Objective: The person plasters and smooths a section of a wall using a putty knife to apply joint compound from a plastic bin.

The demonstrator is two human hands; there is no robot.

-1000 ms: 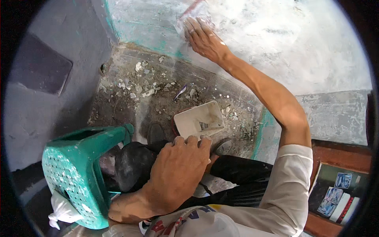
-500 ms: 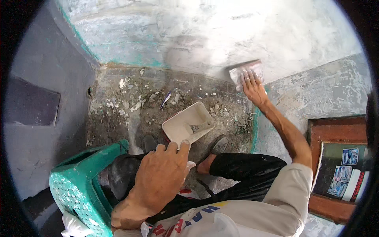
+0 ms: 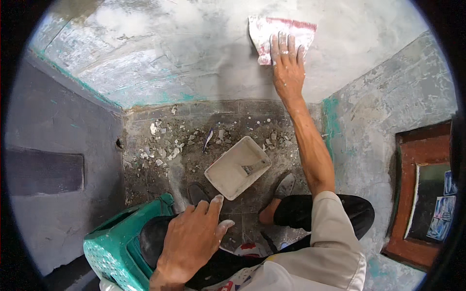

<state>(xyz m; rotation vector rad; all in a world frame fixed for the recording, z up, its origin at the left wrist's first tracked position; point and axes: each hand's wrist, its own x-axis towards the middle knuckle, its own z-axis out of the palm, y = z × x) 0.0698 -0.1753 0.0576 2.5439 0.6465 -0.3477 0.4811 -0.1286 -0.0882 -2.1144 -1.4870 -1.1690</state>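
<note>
Well, whitish sheet (image 3: 266, 32) against wall (image 3: 204, 43), right hand (image 3: 290, 72) atop, grip spread, left hand (image 3: 191, 234) loosely spread.

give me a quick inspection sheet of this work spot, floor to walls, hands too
surface: wall ahead is patchy white and grey, with green traces along its lower edge
job's things: white-and-red sheet against the wall
clutter: pale chips and dust across the floor; pale rectangular tub with a small tool inside; slim purple-and-white item among debris
hands: right hand spread flat on the sheet; left hand with nothing seen in it
cables: nothing seen
surroundings: green stool at left; reddish-brown frame at right
</note>
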